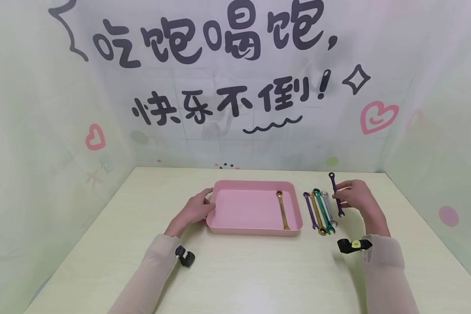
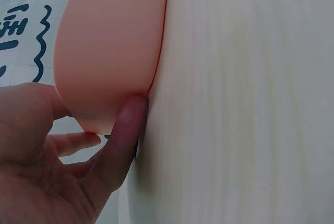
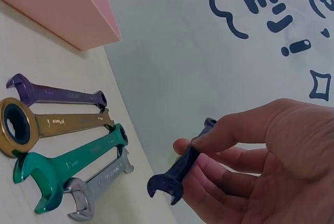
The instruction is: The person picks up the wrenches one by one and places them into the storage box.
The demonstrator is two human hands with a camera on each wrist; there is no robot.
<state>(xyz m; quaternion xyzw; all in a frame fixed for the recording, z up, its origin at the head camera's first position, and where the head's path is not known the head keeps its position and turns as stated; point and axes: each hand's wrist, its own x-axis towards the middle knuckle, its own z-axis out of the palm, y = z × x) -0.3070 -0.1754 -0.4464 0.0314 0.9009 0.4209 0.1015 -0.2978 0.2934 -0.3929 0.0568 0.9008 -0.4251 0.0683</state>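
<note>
My right hand [image 1: 355, 195] pinches a dark purple combination wrench [image 3: 180, 172] between thumb and fingers, raised above the table. To its left, a purple wrench [image 3: 62, 95], a gold wrench [image 3: 70, 124], a green wrench [image 3: 78, 161] and a silver wrench [image 3: 102, 185] lie side by side. My left hand [image 1: 196, 207] grips the left end of a pink tray [image 1: 255, 232], its thumb against the outer wall in the left wrist view. Inside the tray, near its right wall, lies another gold wrench [image 1: 283, 210].
Everything stands on a pale wood-grain table [image 1: 239, 270]. Behind it hangs a whitish curtain [image 1: 204, 144] with dark lettering and hearts, and similar curtains close both sides. A small black camera [image 1: 353, 245] is strapped to the right wrist, another [image 1: 186, 256] to the left.
</note>
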